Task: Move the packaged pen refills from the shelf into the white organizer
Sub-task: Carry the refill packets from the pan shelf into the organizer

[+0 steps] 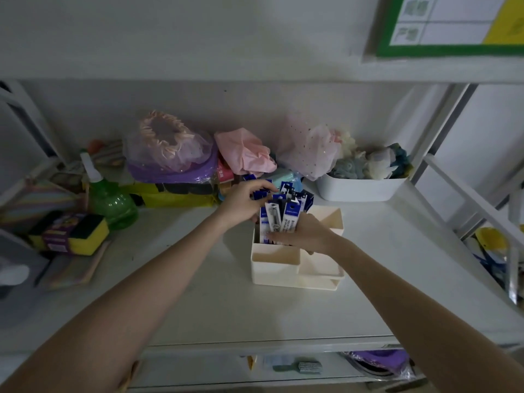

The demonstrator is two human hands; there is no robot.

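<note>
A white organizer [283,275] with several compartments stands in the middle of the white shelf [221,307]. Several blue-and-white packaged pen refills [283,214] stand upright in its back left compartment. My left hand [243,202] curls over the tops of the packs from the left and pinches one near its blue header. My right hand [303,234] wraps around the lower part of the bundle from the right, fingers across the front of the packs. The bottoms of the packs are hidden inside the compartment.
Behind the organizer lie pink and purple bagged items [175,154] and a white tub [360,188] of soft things. A green spray bottle [109,199] and yellow sponges [71,234] sit at the left. A shelf upright [442,131] rises at the right.
</note>
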